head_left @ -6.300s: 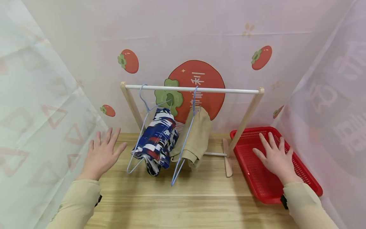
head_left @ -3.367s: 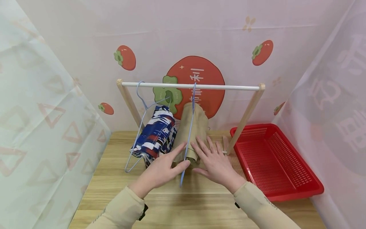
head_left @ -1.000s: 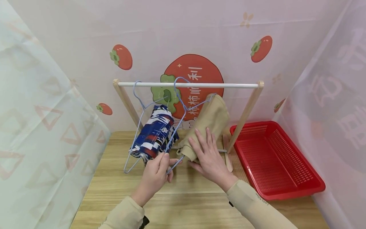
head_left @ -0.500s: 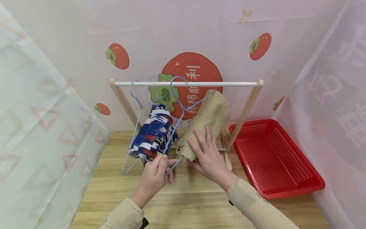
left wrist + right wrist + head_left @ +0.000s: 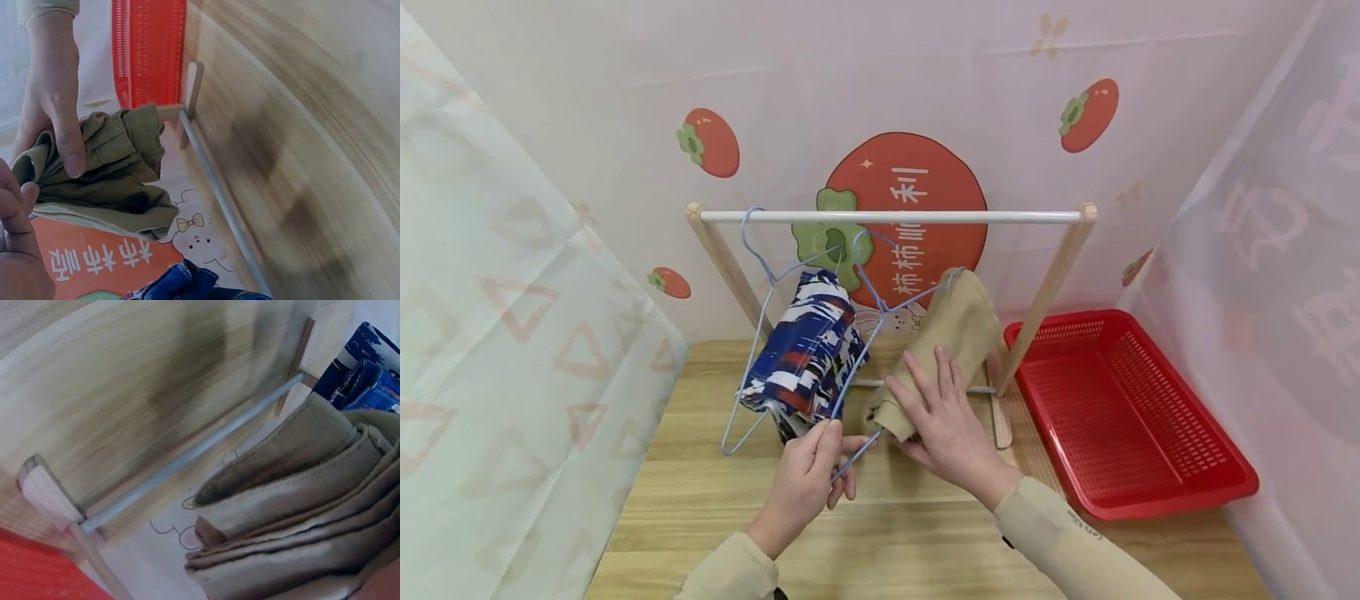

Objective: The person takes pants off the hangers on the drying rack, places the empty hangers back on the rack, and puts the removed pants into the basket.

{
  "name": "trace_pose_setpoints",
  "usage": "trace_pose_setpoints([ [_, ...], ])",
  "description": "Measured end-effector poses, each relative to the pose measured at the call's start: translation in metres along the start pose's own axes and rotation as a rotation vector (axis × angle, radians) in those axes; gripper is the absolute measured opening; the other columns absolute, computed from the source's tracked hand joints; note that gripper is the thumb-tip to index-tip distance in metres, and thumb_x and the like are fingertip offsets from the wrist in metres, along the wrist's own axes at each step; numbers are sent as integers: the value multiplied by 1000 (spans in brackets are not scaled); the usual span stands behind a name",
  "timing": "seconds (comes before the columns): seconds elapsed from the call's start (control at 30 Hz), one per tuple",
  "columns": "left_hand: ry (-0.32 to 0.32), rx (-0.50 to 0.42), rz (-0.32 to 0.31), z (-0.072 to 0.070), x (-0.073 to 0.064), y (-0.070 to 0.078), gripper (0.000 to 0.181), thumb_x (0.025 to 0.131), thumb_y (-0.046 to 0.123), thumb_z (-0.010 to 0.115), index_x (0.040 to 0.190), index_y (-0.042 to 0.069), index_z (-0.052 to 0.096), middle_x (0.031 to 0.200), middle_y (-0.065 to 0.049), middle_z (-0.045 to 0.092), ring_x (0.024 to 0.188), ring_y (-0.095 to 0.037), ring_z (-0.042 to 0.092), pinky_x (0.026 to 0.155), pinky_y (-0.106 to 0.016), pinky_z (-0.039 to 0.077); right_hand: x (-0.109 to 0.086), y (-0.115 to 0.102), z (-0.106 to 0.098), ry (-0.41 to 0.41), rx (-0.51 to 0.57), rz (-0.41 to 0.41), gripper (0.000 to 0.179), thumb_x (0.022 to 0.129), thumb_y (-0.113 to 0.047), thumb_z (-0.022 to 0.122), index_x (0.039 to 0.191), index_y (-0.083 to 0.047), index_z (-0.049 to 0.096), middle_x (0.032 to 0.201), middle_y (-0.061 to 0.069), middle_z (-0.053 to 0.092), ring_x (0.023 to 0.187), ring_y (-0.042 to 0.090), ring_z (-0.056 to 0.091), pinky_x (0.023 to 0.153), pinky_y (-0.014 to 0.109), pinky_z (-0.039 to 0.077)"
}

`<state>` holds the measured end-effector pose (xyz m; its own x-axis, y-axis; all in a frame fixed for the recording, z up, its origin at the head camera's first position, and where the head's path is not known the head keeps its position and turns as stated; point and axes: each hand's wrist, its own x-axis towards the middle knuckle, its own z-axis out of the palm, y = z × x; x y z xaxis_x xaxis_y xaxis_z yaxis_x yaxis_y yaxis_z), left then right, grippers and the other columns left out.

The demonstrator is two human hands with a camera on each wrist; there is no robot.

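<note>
Folded khaki trousers hang over a blue wire hanger. Its hook sits below the white rail, apart from it. My left hand pinches the hanger's near lower corner. With fingers on top, my right hand holds the trousers; the left wrist view shows its thumb on their other face. In the right wrist view the trousers show several layers. To the left, a blue, white and red patterned garment stays on a second hanger hooked on the rail.
Wooden legs hold up the rack, the right one close to the trousers. A red perforated basket stands at the right on the wooden table. Printed cloth walls enclose the back and sides.
From outstretched, my hands came to the khaki trousers. The left took the hanger, which turned and rose, then came down off the rail; the right settled on the trousers.
</note>
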<state>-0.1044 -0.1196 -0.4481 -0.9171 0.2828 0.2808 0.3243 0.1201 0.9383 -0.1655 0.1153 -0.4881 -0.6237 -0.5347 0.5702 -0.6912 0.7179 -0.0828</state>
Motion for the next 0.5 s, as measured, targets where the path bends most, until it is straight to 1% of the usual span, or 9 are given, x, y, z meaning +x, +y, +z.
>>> trace_pose_setpoints([
  [0.07, 7, -6, -26, 1, 1, 1, 41, 114, 15, 31, 111, 1, 69, 57, -9, 66, 35, -20, 51, 31, -27, 41, 2, -1, -1, 27, -8, 19, 105, 71, -37, 94, 156, -20, 35, 168, 17, 20, 151, 57, 10, 117, 73, 18],
  [0.13, 12, -12, -66, 3, 2, 4, 42, 115, 21, 31, 111, 3, 69, 59, -7, 67, 36, -21, 52, 32, -29, 42, 5, -2, -3, 59, -29, 39, 110, 65, -33, 98, 155, -18, 37, 167, 18, 24, 150, 57, 13, 116, 74, 19],
  [0.2, 13, -16, -103, 6, 4, 6, 44, 115, 25, 32, 111, 4, 70, 62, -6, 69, 36, -20, 53, 32, -32, 43, 8, -3, -4, 92, -55, 58, 112, 58, -26, 99, 153, -15, 40, 164, 19, 28, 149, 57, 17, 115, 74, 21],
  [0.27, 10, -21, -124, 8, 5, 8, 45, 115, 27, 31, 110, 4, 70, 63, -6, 69, 36, -19, 53, 32, -32, 44, 9, -3, -4, 119, -79, 73, 113, 52, -17, 98, 150, -13, 43, 162, 19, 32, 149, 56, 21, 115, 74, 24],
  [0.4, 11, -36, -131, 10, 6, 10, 46, 115, 27, 30, 110, 2, 68, 63, -7, 70, 36, -19, 53, 32, -33, 44, 9, -1, -4, 159, -104, 80, 105, 50, -3, 90, 147, -9, 48, 159, 20, 38, 148, 54, 26, 114, 72, 27],
  [0.5, 17, -42, -143, 11, 6, 9, 46, 115, 28, 29, 109, 3, 67, 61, -8, 69, 35, -21, 52, 32, -33, 44, 7, 0, -5, 175, -100, 70, 104, 51, 1, 87, 147, -8, 49, 158, 20, 40, 147, 54, 28, 114, 71, 28],
])
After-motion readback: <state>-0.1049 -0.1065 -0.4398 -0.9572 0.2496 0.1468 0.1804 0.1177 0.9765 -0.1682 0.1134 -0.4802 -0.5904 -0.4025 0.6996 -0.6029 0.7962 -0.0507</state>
